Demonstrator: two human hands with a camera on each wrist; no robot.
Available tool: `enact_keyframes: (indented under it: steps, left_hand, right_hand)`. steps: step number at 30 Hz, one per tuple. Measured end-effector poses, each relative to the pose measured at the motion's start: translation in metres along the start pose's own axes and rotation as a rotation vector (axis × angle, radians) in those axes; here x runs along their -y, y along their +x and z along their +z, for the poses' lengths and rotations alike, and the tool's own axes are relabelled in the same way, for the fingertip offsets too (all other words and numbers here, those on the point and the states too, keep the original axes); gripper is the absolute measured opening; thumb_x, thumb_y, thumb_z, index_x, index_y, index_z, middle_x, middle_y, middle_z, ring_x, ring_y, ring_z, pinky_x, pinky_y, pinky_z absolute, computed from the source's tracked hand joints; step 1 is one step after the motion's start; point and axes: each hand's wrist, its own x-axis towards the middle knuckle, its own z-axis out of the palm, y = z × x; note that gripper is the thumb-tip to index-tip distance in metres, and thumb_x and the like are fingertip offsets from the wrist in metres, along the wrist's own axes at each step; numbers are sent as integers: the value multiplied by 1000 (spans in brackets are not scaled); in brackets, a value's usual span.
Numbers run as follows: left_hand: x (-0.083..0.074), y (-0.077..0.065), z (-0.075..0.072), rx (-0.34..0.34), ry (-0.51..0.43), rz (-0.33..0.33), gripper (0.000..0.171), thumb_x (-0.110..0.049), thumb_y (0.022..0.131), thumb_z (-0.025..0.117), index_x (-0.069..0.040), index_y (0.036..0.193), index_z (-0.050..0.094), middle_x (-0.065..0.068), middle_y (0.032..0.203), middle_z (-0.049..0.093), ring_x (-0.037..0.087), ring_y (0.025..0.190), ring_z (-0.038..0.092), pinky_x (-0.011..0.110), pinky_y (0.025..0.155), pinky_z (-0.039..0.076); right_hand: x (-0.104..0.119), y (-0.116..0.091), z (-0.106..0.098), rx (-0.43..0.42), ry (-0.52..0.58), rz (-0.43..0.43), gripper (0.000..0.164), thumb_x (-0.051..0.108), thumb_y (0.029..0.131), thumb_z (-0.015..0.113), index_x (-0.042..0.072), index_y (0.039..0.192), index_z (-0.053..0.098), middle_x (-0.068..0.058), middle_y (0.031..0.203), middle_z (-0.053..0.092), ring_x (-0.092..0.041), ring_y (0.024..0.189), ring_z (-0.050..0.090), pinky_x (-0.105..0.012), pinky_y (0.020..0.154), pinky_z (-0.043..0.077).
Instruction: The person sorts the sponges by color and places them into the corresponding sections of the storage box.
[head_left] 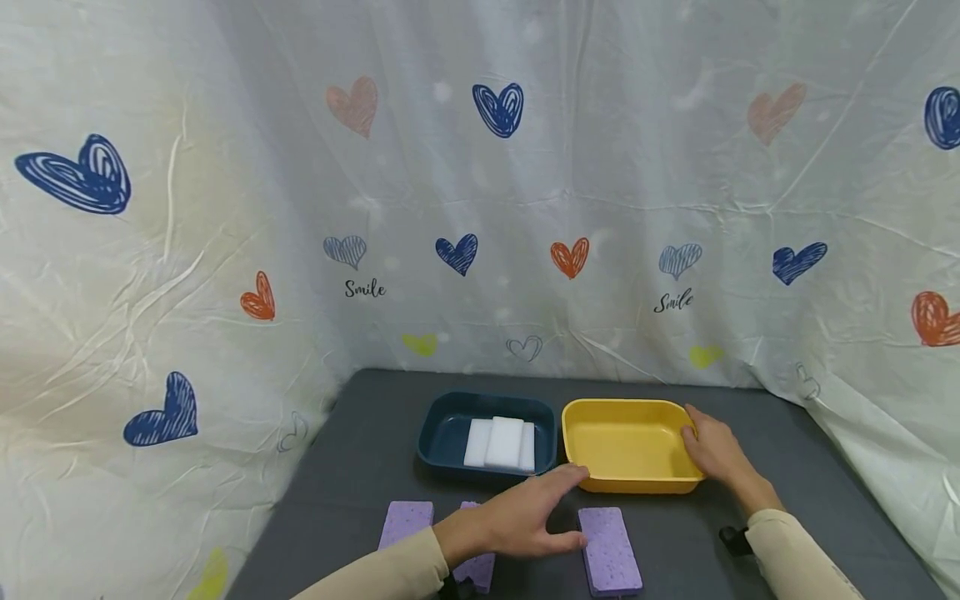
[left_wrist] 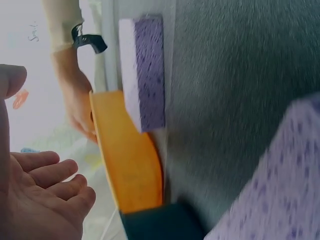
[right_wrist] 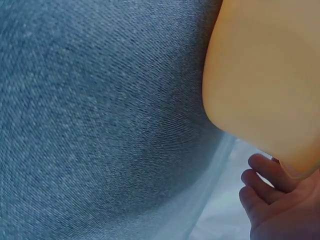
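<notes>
In the head view a yellow tray (head_left: 630, 446) stands on the dark table, and my right hand (head_left: 718, 450) is at its right end, thumb over the rim and fingers outside. The right wrist view shows the tray's wall (right_wrist: 265, 75) beside that hand (right_wrist: 285, 200). My left hand (head_left: 528, 512) hovers near the tray's front left corner, fingers extended and holding nothing; its palm (left_wrist: 45, 200) shows in the left wrist view. Under and beside it lie purple sponges (head_left: 609, 550). A dark blue tray (head_left: 442, 454) to the left holds several white sponge blocks (head_left: 505, 443).
Another purple sponge (head_left: 407, 523) lies at the left, with one more (head_left: 474, 575) partly hidden by the left forearm. The grey-black table (head_left: 337, 492) ends at a white curtain (head_left: 480, 183) printed with hearts, which hangs behind it and at both sides.
</notes>
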Motion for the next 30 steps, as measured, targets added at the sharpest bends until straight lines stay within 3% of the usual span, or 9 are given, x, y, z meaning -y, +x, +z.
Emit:
enact_keyframes:
  steps: [6, 13, 22, 28, 30]
  left_hand:
    - [-5, 10, 14, 60, 33, 6, 85, -54, 106, 64, -6, 170, 35, 9, 177, 40, 17, 163, 39, 37, 131, 36]
    - [-12, 18, 26, 126, 84, -36, 87, -59, 106, 62, -8, 170, 35, 7, 178, 37, 20, 166, 34, 38, 132, 34]
    - [-15, 24, 42, 138, 188, -28, 89, -60, 104, 64, -5, 169, 38, 11, 177, 39, 26, 166, 34, 38, 133, 33]
    - [-15, 30, 47, 161, 243, -45, 91, -61, 102, 67, -7, 170, 38, 8, 177, 38, 23, 165, 36, 36, 132, 33]
    - [-16, 31, 48, 167, 261, -47, 92, -62, 102, 67, -7, 170, 38, 7, 177, 38, 22, 165, 36, 35, 132, 34]
  right_hand:
    - [15, -7, -9, 19, -2, 39, 52, 6, 109, 44, -20, 154, 45, -42, 149, 56, -52, 120, 68, -66, 101, 54]
    - [13, -6, -5, 25, 5, 52, 53, 4, 108, 42, -19, 156, 43, -43, 148, 57, -42, 107, 68, -61, 95, 55]
    - [14, -5, -4, 44, 14, 73, 55, 3, 107, 39, -20, 157, 41, -43, 151, 54, -55, 129, 64, -67, 104, 54]
    - [14, -4, -2, 44, 5, 76, 55, 3, 107, 39, -20, 157, 41, -43, 148, 56, -42, 106, 70, -58, 92, 57]
    - [14, -4, -3, 42, 4, 76, 55, 3, 107, 40, -20, 157, 41, -43, 148, 56, -40, 105, 70, -58, 92, 57]
